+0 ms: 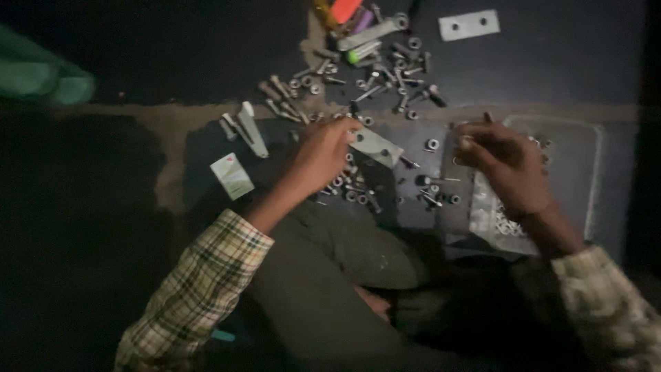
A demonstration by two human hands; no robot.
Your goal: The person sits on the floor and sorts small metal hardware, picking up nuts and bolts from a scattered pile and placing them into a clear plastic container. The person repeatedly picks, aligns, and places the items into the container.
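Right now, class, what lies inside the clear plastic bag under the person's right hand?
Inside the bag, small silver nuts or washers cluster near the wrist. The right hand covers part of the bag, so whatever sits beneath it cannot be seen.

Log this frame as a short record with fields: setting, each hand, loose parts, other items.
setting: dim floor with a dark mat, seen from above
left hand: fingers on a flat metal plate
right hand: over a clear plastic bag, pinching something too small to tell
loose parts: bolts and nuts scattered ahead of the hands
other items: second metal plate, small white card
sleeves: plaid
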